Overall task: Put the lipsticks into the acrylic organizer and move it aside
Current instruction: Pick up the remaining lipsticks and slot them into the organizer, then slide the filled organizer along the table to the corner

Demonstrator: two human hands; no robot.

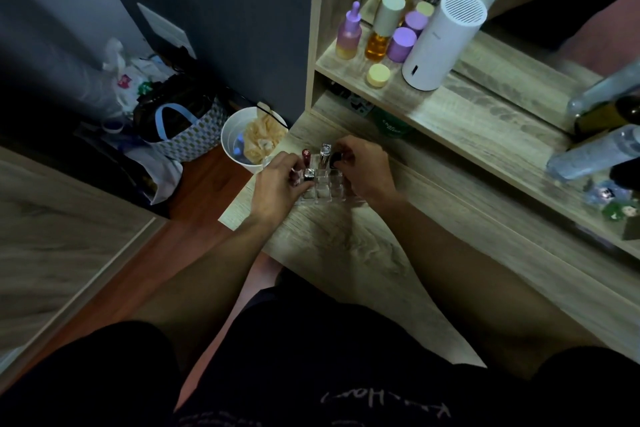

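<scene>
A clear acrylic organizer [325, 189] with a grid of cells stands near the left end of the wooden desk [349, 246]. A red lipstick [306, 156] and a silver lipstick [325, 153] stand upright in its far cells. My left hand [280, 184] grips a dark, silver-topped lipstick [309, 174] at the organizer's left side. My right hand [363, 166] holds a black lipstick [335, 159] over the far right cells. My fingers hide the lower ends of both held lipsticks.
A shelf [450, 107] above the desk carries purple and amber bottles [377, 35], a small yellow jar [378, 75] and a white cylinder [440, 45]. Clear bottles [595, 152] lie at right. On the floor at left are a white bin [242, 139] and a patterned bag [187, 135].
</scene>
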